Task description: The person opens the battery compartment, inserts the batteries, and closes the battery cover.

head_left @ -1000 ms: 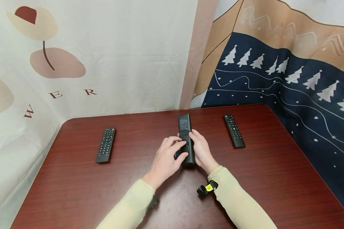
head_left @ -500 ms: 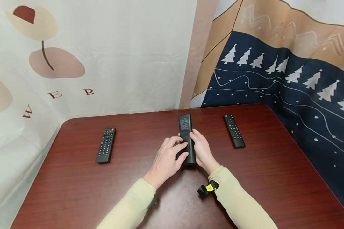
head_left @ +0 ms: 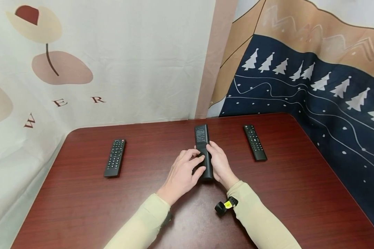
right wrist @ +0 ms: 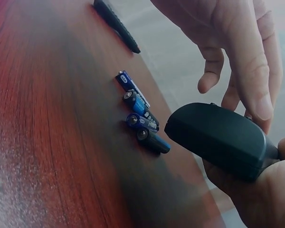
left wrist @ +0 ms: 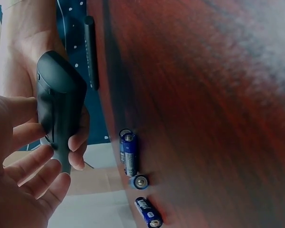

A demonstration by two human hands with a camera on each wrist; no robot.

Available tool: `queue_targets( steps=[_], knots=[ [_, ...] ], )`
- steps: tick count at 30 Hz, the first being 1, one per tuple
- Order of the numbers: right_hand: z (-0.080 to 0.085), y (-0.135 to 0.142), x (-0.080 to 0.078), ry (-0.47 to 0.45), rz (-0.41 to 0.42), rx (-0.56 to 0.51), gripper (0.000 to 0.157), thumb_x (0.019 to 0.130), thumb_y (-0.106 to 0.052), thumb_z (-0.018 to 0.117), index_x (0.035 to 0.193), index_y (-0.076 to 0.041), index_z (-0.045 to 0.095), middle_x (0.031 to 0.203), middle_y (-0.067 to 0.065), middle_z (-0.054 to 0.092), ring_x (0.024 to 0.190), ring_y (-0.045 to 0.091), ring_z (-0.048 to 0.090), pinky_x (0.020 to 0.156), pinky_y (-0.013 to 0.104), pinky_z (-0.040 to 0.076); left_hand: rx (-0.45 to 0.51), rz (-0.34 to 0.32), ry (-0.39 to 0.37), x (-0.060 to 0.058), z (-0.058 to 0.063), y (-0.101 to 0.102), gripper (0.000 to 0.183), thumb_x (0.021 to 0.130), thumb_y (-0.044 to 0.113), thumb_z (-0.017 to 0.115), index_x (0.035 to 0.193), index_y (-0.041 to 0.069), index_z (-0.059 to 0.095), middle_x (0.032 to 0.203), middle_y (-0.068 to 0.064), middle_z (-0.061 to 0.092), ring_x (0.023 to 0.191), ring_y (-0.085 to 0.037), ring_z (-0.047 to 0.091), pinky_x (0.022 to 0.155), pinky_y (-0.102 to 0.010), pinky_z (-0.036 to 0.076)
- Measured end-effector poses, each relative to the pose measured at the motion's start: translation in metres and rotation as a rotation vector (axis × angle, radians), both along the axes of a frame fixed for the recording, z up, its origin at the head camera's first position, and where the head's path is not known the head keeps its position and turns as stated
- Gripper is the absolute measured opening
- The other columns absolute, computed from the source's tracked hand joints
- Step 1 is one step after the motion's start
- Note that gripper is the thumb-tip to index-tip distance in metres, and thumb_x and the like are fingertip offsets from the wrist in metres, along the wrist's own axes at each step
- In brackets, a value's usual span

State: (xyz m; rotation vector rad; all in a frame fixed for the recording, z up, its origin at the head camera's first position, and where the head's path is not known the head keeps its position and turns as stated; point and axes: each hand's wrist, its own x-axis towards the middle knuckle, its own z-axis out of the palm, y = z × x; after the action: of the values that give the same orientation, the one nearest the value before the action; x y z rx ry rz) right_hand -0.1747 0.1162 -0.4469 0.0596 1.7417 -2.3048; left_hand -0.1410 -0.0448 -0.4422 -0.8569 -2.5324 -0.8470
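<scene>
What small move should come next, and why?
Probably a gentle push with the left grip on the back of the held remote: its fingertips touch there, the right grip supports it, and four loose batteries lie on the table.

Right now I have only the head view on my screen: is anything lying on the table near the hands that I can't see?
Observer: Yes. The right wrist view shows four batteries lying on the table.
Operator: Is the remote between the hands resting on that table?
Observer: No. The left wrist view shows the dark blue cloth in the gap between the remote and the table, so it is held up off the surface.
Operator: And what is the right hand doing on the side I can't see?
Observer: In the left wrist view, two of its fingertips curl round the remote's underside.
</scene>
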Motion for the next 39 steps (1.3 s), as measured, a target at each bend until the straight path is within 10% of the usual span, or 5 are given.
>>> queue_targets(
  steps=[39],
  knots=[
    [0.006,0.019,-0.007,0.013,0.016,0.180,0.041,0.112,-0.021,0.039,0.150,-0.007,0.043,0.133,0.035,0.057,0.107,0.039,0.067,0.086,0.046,0.059,-0.010,0.060,-0.021,-0.004,0.002,-0.033,0.036,0.095,0.017,0.074,0.127,0.002,0.071,0.130,-0.012,0.064,0.111,-0.029,0.058,0.096,-0.043,0.051]
  ],
)
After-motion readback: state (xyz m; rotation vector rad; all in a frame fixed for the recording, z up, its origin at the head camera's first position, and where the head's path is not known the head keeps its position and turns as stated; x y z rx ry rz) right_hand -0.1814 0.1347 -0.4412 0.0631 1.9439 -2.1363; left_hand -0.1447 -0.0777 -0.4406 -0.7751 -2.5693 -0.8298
